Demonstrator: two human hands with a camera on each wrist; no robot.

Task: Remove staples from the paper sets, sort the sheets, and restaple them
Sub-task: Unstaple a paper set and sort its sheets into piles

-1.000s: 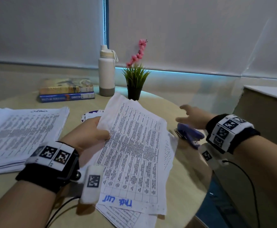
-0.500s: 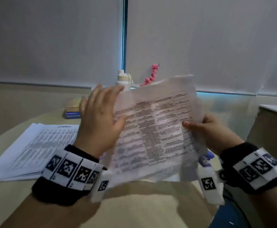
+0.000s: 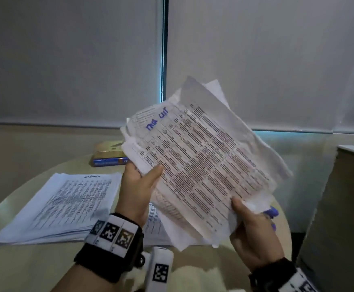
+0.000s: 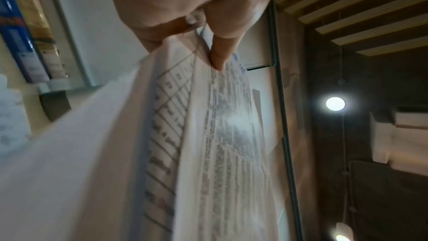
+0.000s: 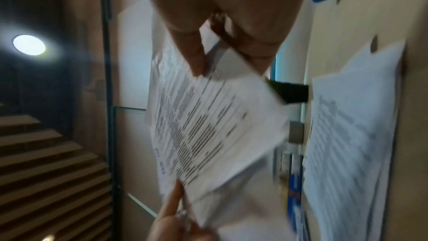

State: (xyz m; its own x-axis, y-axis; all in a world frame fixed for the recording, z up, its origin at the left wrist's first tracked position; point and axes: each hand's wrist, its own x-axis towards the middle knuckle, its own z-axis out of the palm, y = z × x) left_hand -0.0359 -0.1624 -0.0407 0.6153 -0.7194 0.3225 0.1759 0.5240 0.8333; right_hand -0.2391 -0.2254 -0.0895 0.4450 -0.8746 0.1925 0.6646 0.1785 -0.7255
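Observation:
A crumpled paper set (image 3: 201,165) of printed tables, with blue handwriting near its top, is held up in the air, tilted, above the round table (image 3: 35,266). My left hand (image 3: 148,175) pinches its left edge between thumb and fingers (image 4: 217,56). At the lower right corner my right hand (image 3: 240,208) grips it, thumb on the printed face (image 5: 197,60). The sheets (image 5: 208,125) are fanned and uneven at the edges. A blue stapler (image 3: 272,212) lies on the table, mostly hidden behind my right hand. No staple shows.
A second stack of printed sheets (image 3: 66,205) lies flat on the table's left. Two books (image 3: 108,157) sit at the back. More loose sheets (image 3: 157,224) lie under the raised set. A beige cabinet (image 3: 340,207) stands to the right.
My right hand left the stapler and took the paper's edge. Both hands raised the set off the table and turned it, so the blue handwriting went from the bottom to the top.

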